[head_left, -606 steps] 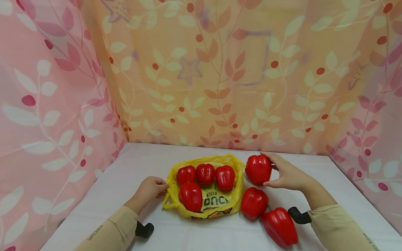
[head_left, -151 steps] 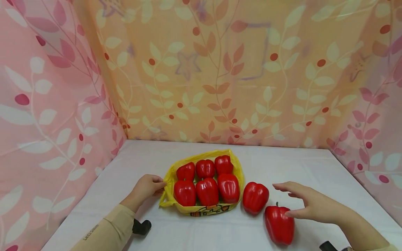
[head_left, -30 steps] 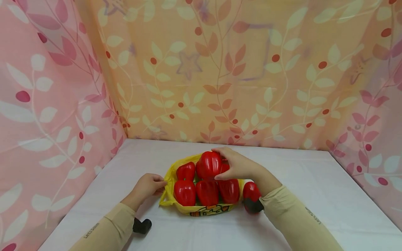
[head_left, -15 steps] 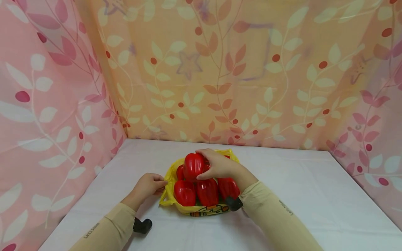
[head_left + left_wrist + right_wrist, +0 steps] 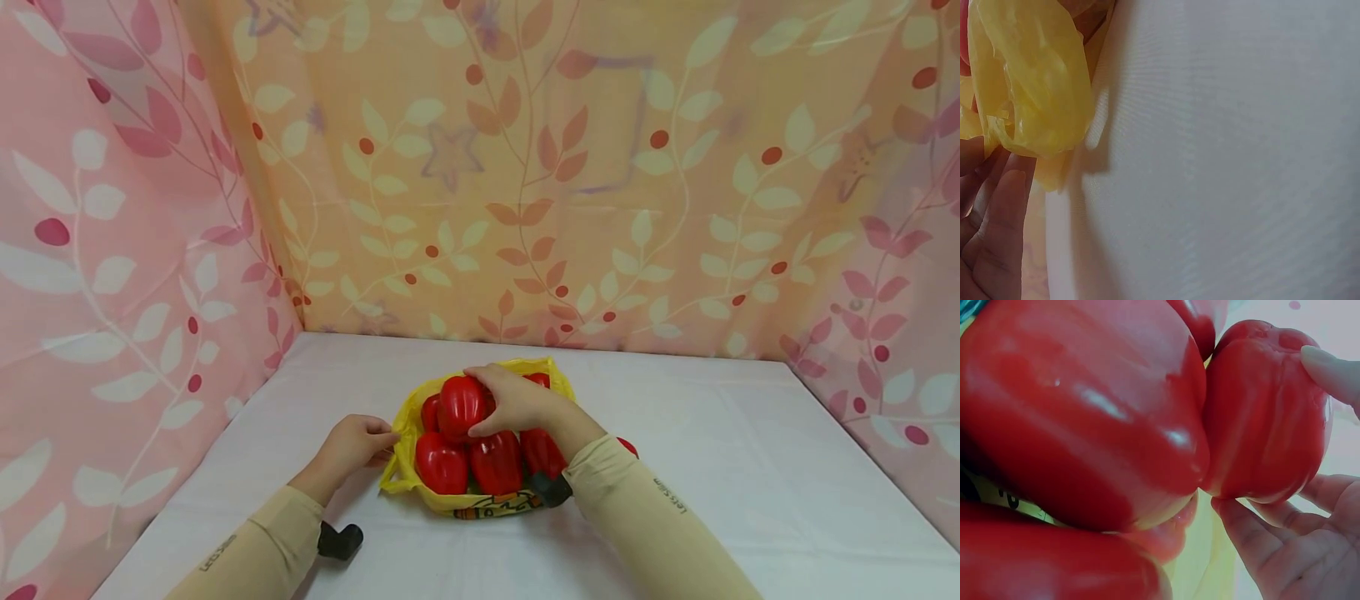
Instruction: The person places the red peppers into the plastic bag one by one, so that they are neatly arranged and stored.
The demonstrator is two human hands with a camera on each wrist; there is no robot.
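My left hand (image 5: 352, 450) pinches the left edge of a yellow plastic bag (image 5: 442, 502); the left wrist view shows the fingers (image 5: 1002, 212) at the thin yellow film (image 5: 1038, 81). Several red bell peppers (image 5: 497, 462) lie inside the bag's wide mouth. Above the back row, my right hand (image 5: 517, 400) grips another bell pepper (image 5: 461, 408), thumb on one side and fingers on the other. In the right wrist view this held pepper (image 5: 1266, 412) appears touching or very near a larger-looking one (image 5: 1085, 412). My right hand and forearm hide part of the bag.
One more red bell pepper (image 5: 627, 447) on the white tabletop (image 5: 750, 467) peeks out behind my right forearm. Floral cloth hangs as walls at the back (image 5: 480, 275) and sides. A black wrist-camera mount (image 5: 340, 542) sticks out under the left sleeve.
Over twenty seconds, peppers from the right went into the bag. In the last second, my right hand carried one leftward over the bag, then lowered it slightly. The left hand stayed at the bag's edge.
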